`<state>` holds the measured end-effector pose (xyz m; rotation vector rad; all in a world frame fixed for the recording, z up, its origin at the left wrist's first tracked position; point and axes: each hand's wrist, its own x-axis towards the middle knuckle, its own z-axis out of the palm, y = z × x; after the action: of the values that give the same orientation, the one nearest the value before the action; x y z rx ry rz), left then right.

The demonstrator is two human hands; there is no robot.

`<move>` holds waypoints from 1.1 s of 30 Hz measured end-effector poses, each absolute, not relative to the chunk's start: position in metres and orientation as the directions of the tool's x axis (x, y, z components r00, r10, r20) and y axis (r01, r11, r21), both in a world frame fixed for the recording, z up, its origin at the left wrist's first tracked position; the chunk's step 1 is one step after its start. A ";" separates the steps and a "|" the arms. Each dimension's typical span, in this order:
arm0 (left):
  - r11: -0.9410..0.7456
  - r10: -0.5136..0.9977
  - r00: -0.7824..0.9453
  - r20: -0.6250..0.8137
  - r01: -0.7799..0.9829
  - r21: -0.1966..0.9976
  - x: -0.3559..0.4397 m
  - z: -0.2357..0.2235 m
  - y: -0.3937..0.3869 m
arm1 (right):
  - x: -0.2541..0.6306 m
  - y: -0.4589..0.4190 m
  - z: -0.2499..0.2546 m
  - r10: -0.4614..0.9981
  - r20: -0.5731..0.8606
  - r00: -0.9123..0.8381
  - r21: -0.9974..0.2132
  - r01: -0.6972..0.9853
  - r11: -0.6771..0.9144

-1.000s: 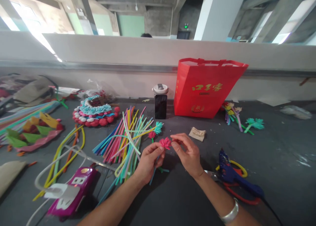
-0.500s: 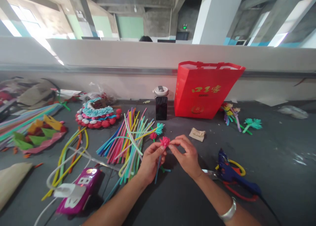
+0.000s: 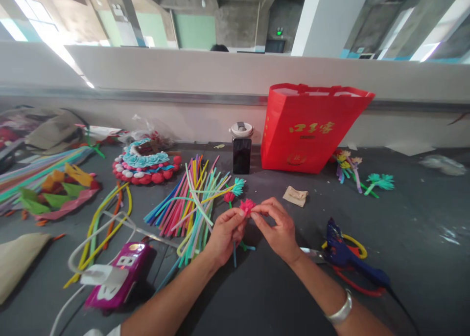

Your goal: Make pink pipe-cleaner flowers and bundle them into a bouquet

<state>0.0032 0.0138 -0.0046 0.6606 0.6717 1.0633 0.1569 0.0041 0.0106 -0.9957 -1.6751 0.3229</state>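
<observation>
Between my hands is a pink pipe-cleaner flower (image 3: 247,206) on a bluish stem that shows below my fingers. My left hand (image 3: 228,231) is closed around it just under the petals. The thumb and forefinger of my right hand (image 3: 276,226) pinch the right side of the petals. Just behind lie a red flower (image 3: 229,197) and a teal flower (image 3: 238,186). To the left, loose pipe cleaners (image 3: 183,199) of many colours are spread in a pile.
A blue glue gun (image 3: 347,257) lies over scissors (image 3: 310,253) at right. A purple power strip (image 3: 123,275) with a white plug sits at left front. Behind stand a phone (image 3: 242,156), a cup (image 3: 241,129) and a red bag (image 3: 312,130). Finished flowers (image 3: 380,181) lie at right.
The view has tilted down slightly. Both hands keep their hold on the pink flower, with only slight finger movement.
</observation>
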 end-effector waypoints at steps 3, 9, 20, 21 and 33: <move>0.322 0.936 0.301 -0.181 -0.529 0.785 0.005 -0.004 0.013 | 0.157 0.005 0.011 0.752 0.658 -0.042 -0.655 0.460 0.599; 0.287 0.951 0.255 -0.176 -0.510 0.811 0.008 -0.003 0.012 | 0.155 0.006 0.008 0.761 0.648 -0.038 -0.641 0.512 0.572; 0.278 0.956 0.224 -0.187 -0.501 0.820 0.011 -0.005 0.011 | 0.151 0.007 0.005 0.784 0.620 -0.012 -0.654 0.545 0.525; 0.280 0.956 0.225 -0.190 -0.498 0.821 0.011 -0.004 0.010 | 0.151 0.007 0.005 0.786 0.618 -0.013 -0.656 0.542 0.525; 0.296 0.943 0.295 -0.153 -0.533 0.793 0.010 -0.009 0.013 | 0.154 0.005 0.011 0.809 0.579 0.103 -0.771 0.392 0.502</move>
<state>0.0100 0.0131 -0.0088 0.7023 0.7028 1.0971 0.1537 0.0050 0.0109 -1.0888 -1.5086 0.4215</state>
